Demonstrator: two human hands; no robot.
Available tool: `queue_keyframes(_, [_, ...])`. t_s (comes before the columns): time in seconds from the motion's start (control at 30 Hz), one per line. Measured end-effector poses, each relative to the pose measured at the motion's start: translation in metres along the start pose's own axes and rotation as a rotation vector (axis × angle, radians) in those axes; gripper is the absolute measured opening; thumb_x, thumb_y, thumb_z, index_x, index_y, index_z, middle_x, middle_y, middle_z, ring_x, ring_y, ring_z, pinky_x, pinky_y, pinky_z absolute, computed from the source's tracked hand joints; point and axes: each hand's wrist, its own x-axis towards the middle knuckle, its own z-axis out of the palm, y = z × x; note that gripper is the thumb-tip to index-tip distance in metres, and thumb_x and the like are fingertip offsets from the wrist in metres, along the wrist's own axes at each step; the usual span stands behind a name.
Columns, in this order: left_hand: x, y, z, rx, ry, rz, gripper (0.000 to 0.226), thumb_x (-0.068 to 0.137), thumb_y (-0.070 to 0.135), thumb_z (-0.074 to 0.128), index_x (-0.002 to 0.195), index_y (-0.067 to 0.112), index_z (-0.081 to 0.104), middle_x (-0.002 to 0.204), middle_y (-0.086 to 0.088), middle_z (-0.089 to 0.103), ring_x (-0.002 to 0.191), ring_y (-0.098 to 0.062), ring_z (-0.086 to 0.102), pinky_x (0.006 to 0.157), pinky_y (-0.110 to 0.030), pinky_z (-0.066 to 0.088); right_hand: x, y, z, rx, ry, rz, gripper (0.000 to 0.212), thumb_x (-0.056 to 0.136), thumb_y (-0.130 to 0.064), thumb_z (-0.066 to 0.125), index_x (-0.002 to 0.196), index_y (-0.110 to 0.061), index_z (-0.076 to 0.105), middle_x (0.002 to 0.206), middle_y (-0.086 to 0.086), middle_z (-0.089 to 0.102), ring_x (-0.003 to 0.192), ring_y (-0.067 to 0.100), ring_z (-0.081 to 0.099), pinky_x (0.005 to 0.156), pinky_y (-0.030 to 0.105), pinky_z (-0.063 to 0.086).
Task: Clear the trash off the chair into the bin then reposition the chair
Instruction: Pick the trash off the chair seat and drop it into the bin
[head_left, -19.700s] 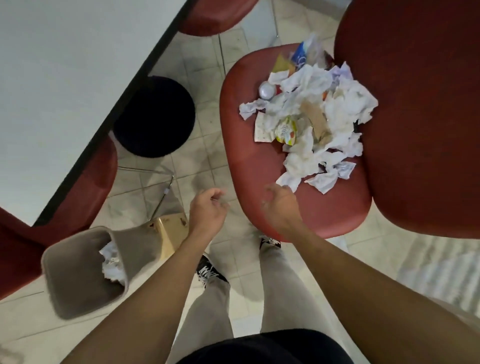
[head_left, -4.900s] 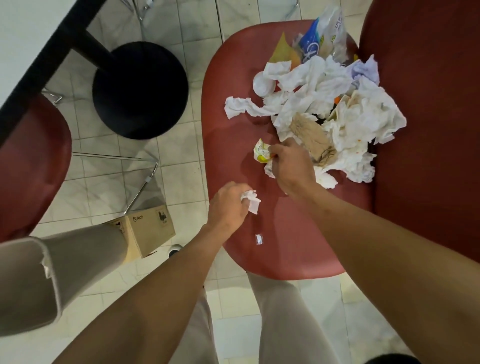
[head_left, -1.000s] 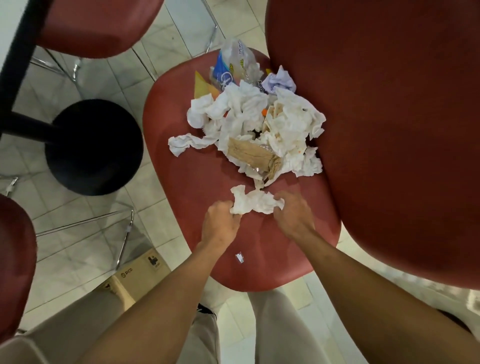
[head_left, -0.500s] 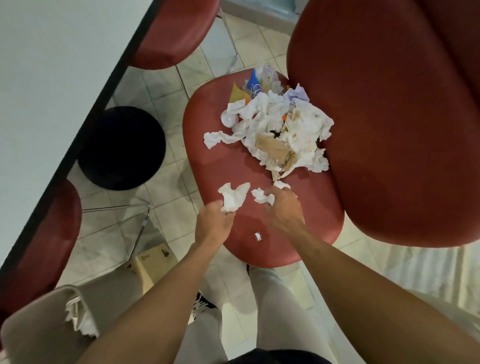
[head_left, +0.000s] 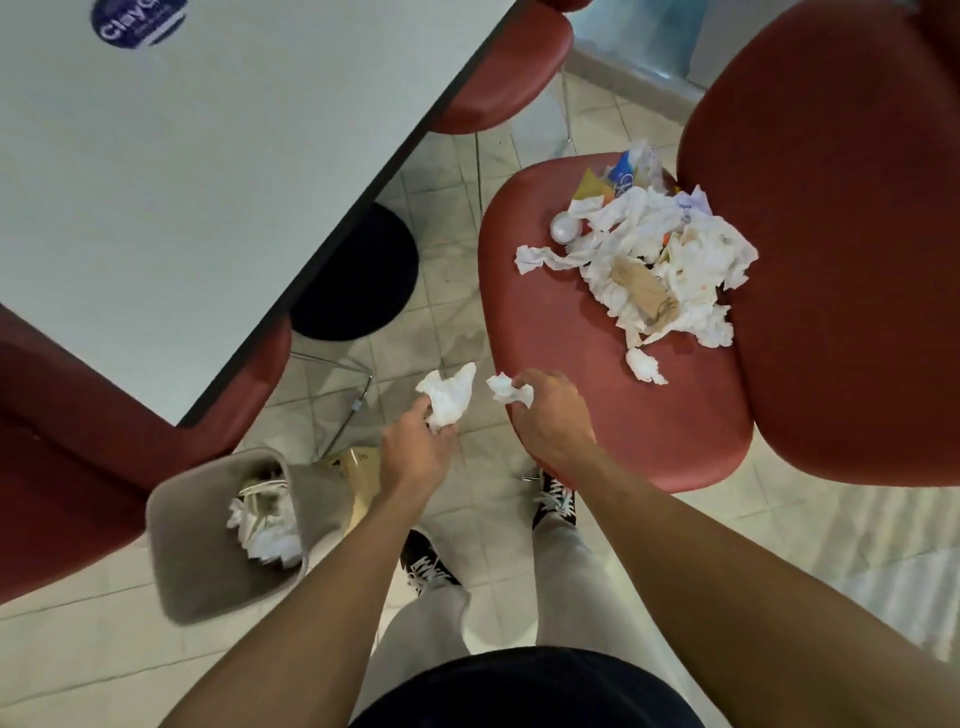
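The left hand (head_left: 415, 452) pinches one crumpled white tissue (head_left: 448, 396) in its grip, the paper sticking out past the fingertips over the tiled floor (head_left: 447, 291). The right hand (head_left: 548, 421) curls around a second, smaller tissue wad (head_left: 509, 389) at the near left edge of the red chair seat (head_left: 545, 322). One trash pile (head_left: 654, 254) lies on the far right part of the seat, with one loose paper ball (head_left: 644, 364) just near of it. One grey bin (head_left: 208, 540) stands on the floor to the near left, white paper inside. The white worktop (head_left: 208, 145) fills the far left.
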Motion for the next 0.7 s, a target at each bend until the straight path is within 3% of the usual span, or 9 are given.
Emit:
queue_keyframes(0.27, [-0.031, -0.093, -0.053, -0.079, 0.137, -0.151, 0.016, 0.082, 0.023, 0.066, 0.097, 0.02, 0.063, 0.079, 0.002, 0.063, 0.073, -0.022, 0.058, 0.065, -0.028, 0.043, -0.033, -0.064, 0.062, -0.073, -0.145, -0.149, 0.035, 0.089, -0.013, 0.052, 0.122, -0.023, 0.057, 0.117, 0.005, 0.052, 0.088, 0.02, 0.054, 0.072, 0.028, 0.042])
queue_keyframes(0.43, [-0.05, -0.154, -0.082, -0.135, 0.188, -0.253, 0.02, 0.082, 0.024, 0.066, 0.1, 0.019, 0.064, 0.08, 0.0, 0.066, 0.079, -0.026, 0.063, 0.066, -0.028, 0.044, -0.055, -0.105, 0.105, -0.13, -0.198, -0.246, 0.032, 0.091, -0.019, 0.054, 0.123, -0.023, 0.056, 0.12, 0.007, 0.055, 0.099, 0.025, 0.058, 0.081, 0.033, 0.048])
queue_keyframes(0.6, [-0.063, -0.197, -0.107, -0.13, 0.3, -0.458, 0.039, 0.081, 0.031, 0.068, 0.118, 0.022, 0.063, 0.107, -0.007, 0.068, 0.101, -0.032, 0.06, 0.076, -0.033, 0.045, -0.073, -0.142, 0.144, -0.197, -0.261, -0.318, 0.032, 0.092, -0.023, 0.055, 0.124, -0.024, 0.055, 0.125, 0.007, 0.055, 0.104, 0.026, 0.058, 0.085, 0.034, 0.048])
queue_keyframes(0.7, [-0.068, -0.219, -0.115, -0.125, 0.328, -0.476, 0.038, 0.079, 0.034, 0.068, 0.114, 0.019, 0.065, 0.103, -0.009, 0.07, 0.098, -0.033, 0.061, 0.076, -0.035, 0.047, -0.083, -0.161, 0.163, -0.214, -0.291, -0.363, 0.034, 0.091, -0.024, 0.055, 0.125, -0.023, 0.055, 0.127, 0.008, 0.055, 0.107, 0.027, 0.057, 0.088, 0.036, 0.048])
